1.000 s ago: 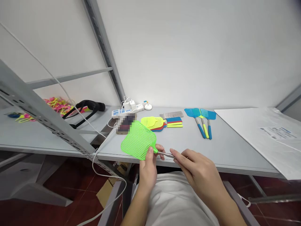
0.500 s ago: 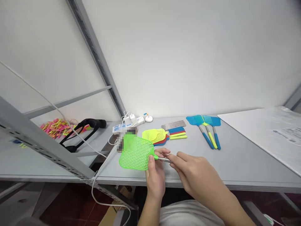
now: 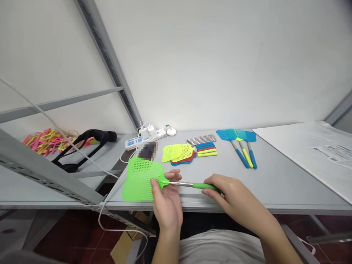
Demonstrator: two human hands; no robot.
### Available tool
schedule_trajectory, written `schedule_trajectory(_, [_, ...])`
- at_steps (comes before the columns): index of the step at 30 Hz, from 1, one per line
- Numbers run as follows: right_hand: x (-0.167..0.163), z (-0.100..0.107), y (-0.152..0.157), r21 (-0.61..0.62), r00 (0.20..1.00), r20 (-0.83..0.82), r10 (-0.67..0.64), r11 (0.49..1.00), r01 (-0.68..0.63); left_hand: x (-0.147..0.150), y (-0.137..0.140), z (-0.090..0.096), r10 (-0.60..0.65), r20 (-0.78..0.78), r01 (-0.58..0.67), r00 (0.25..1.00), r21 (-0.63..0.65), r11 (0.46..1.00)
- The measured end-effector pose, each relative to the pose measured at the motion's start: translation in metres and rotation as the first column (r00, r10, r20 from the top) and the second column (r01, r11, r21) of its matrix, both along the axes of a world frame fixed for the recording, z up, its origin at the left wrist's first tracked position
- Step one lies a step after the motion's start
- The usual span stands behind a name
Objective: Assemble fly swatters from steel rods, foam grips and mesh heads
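I hold a green fly swatter level over the front edge of the grey table. My left hand pinches its neck, where the mesh head meets the metal rod. My right hand grips the green handle at the rod's other end. The silver rod shows between my two hands.
Farther back lie a stack of loose swatter heads, coloured handles, metal rods and three finished blue swatters. A power strip, a phone, a white sheet at right, a black strap and colourful clips at left.
The two hands have drawn apart: the swatter head moved left, and the rod and green handle now show between them. The view shifted slightly.
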State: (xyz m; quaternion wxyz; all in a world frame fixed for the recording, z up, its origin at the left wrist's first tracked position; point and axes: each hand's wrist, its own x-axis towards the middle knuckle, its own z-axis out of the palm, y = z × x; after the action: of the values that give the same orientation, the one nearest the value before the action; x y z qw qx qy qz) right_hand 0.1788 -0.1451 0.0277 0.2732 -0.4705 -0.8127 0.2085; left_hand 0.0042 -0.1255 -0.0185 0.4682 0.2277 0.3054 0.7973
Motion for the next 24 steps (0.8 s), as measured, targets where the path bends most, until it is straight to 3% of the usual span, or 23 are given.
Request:
schedule_trajectory(7, [0.011,-0.009,-0.009,-0.071,0.991,-0.127,0.036,0.996,-0.045,0.014,-0.008,-0.004,0.055,-0.078,-0.057,0.995,-0.02,0.998])
schedule_trajectory(13, [0.024,-0.016,-0.013,-0.199,0.985,-0.172,0.002,0.979,-0.037,0.034,-0.018,0.001,-0.028,-0.12,0.027,0.992,-0.017,0.999])
schedule_trajectory(19, [0.028,-0.02,-0.016,-0.353,0.958,-0.286,-0.034,0.933,-0.072,0.034,-0.021,0.004,-0.106,-0.173,0.118,0.979,0.06,0.991])
schedule_trajectory(22, [0.025,-0.023,-0.019,-0.353,0.955,-0.294,-0.035,0.933,-0.075,0.031,-0.022,-0.001,-0.133,-0.156,0.143,0.979,0.05,0.988])
schedule_trajectory(24, [0.022,-0.028,-0.021,-0.286,0.96,-0.277,-0.031,0.957,-0.051,0.03,-0.024,-0.006,-0.12,-0.123,0.126,0.985,0.041,0.991])
